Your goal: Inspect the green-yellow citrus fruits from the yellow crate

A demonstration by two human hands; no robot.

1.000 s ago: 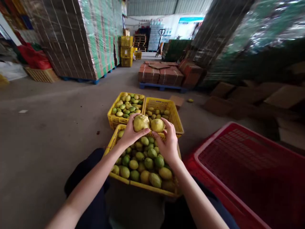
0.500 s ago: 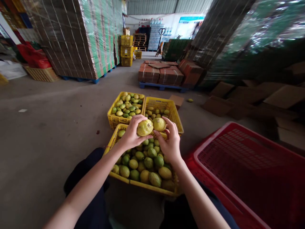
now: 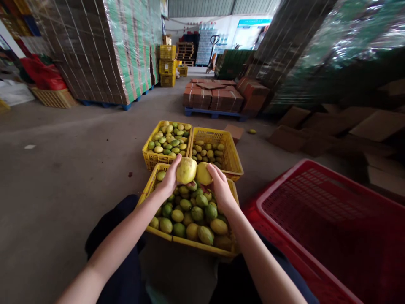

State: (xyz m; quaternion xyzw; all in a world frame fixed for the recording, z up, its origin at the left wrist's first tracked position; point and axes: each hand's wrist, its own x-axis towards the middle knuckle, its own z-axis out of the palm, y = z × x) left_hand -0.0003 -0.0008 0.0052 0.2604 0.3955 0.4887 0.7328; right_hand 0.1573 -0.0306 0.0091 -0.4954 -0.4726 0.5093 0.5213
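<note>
My left hand [image 3: 169, 181] is closed around a yellow lemon [image 3: 186, 170] with small marks on its skin. Close beside it, a second, smaller-looking lemon [image 3: 204, 173] sits in the grip of my right hand [image 3: 220, 185]. Both fruits are held up above the near yellow crate [image 3: 190, 248], which is full of green and yellow lemons [image 3: 197, 213]. Fingers under the two fruits are partly hidden.
Beyond stand a yellow crate [image 3: 152, 158] heaped with lemons and another yellow crate [image 3: 236, 158], partly filled. A large red basket [image 3: 281, 185] is on my right. Farther off are flat cartons on a blue pallet [image 3: 215, 114], wrapped stacks [image 3: 133, 55] and loose cardboard [image 3: 289, 137].
Both lemons have been turned in my fingers, showing other sides. My hands have shifted slightly left, and the right hand's fingers now lie more along its lemon. The crates stay put.
</note>
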